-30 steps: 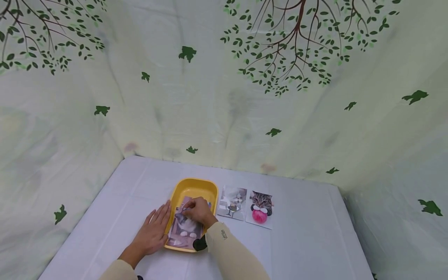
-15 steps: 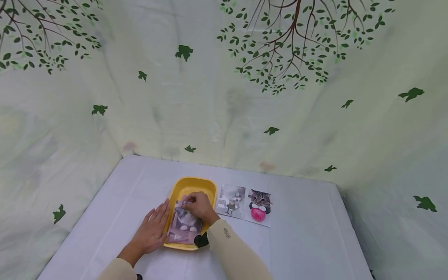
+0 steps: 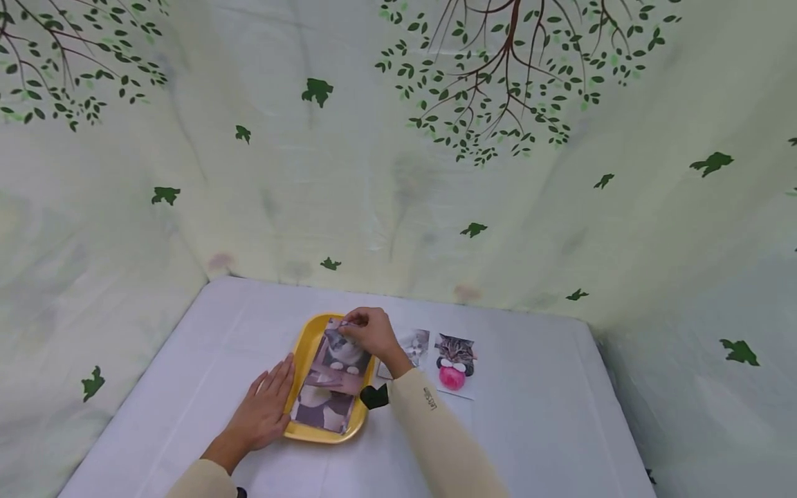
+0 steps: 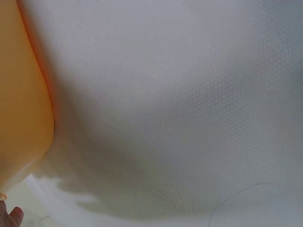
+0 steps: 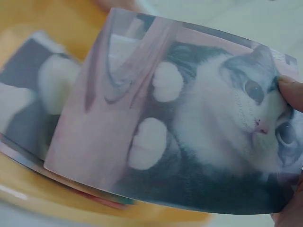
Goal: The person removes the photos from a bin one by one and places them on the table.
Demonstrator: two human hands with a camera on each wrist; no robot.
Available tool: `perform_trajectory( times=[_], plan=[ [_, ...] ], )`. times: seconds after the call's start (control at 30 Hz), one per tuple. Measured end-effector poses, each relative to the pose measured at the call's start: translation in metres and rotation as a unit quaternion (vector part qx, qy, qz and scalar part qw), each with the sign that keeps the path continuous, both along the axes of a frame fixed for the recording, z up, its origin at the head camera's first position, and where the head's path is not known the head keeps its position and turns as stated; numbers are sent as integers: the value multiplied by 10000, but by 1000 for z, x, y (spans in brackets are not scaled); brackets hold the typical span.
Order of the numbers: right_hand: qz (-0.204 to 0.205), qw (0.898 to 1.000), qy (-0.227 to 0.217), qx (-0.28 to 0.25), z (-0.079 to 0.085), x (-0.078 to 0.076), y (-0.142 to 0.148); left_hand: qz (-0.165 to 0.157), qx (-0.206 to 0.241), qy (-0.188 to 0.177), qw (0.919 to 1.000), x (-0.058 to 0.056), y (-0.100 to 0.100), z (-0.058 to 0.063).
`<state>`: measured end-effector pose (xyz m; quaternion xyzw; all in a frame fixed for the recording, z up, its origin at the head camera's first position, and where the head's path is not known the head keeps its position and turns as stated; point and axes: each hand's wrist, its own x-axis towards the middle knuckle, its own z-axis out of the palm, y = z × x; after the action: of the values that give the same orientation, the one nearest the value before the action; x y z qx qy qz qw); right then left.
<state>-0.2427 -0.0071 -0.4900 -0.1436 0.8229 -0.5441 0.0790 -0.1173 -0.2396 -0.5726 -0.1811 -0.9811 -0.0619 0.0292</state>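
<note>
My right hand (image 3: 376,335) pinches the top edge of a cat photo (image 5: 199,118), thumb on its face in the right wrist view. The photo shows a grey-and-white cat with white paws and is raised over a yellow tray (image 3: 305,346). Beneath it, more photos (image 3: 322,408) lie in the tray, the top one dark and white; the held photo covers part of them. My left hand (image 3: 264,408) rests with straight fingers along the tray's left rim. In the left wrist view the tray's outer wall (image 4: 23,104) fills the left edge.
Right of the tray, a pale photo (image 3: 416,344) lies on the white table (image 3: 529,401), partly behind my right hand. Beside it lies a tabby cat photo with a pink ball (image 3: 454,363). A leaf-printed sheet (image 3: 373,173) hangs behind the table.
My right hand has lifted the cat photo and moved it up and to the right, uncovering another photo in the tray. My left hand stays at the rim.
</note>
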Motion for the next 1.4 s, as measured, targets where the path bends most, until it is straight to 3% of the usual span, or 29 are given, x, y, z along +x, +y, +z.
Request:
perform_trajectory(
  times=[0.17,0.3,0.53,0.77,0.97,1.1,1.2,1.4],
  plan=[
    [-149,9994,46,-322,23,-10,23,-39,0,125,9999,-2,0,-4],
    [-234,9982,160,-523,40,-15,51,-37,-18,15,10000,-2,0,-3],
    [-636,9975,132,-266,49,-16,104,-26,107,-76,9999,-1,0,1],
    [-1020,9948,54,-23,34,-16,172,-49,169,67,9998,0,-1,-1],
    [-1467,9889,-142,189,13,-16,232,-49,151,-81,9998,-1,-1,-1],
    [-1655,9846,-364,440,-1,-16,265,-98,139,91,9998,-1,-2,-1],
    [-1616,9827,-474,768,-12,-16,285,-102,108,159,9998,-1,-2,-2],
    [-1336,9793,-758,1322,-32,-16,312,-28,92,-58,9999,-1,-2,-3]
  ],
)
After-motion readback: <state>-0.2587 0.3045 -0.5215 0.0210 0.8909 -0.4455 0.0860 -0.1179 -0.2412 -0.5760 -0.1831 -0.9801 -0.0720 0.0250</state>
